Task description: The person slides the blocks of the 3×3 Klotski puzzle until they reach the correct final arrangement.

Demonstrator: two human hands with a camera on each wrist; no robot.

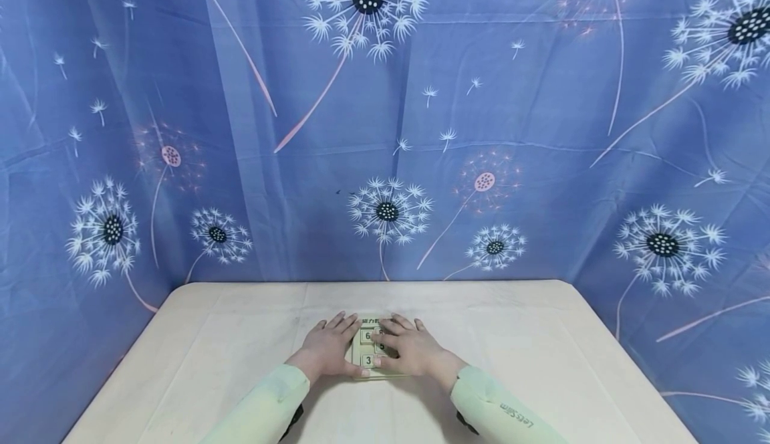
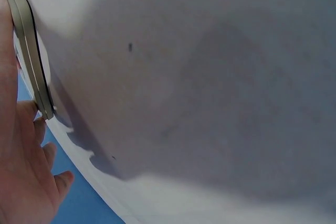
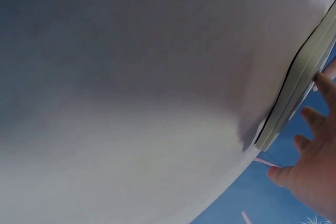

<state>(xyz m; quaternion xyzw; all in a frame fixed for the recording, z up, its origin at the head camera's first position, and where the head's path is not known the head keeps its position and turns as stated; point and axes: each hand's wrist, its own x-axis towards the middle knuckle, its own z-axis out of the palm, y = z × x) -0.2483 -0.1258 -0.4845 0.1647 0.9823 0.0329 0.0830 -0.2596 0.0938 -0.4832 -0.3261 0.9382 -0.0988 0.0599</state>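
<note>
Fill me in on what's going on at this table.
A person has both hands at a pale green number board on the cream-covered table. The left hand rests along its left edge, the thumb near the lower corner. The right hand lies over its right side, covering part of the number tiles. The tiles marked 6 and 3 can be read; what lies under the right hand is hidden.
</note>
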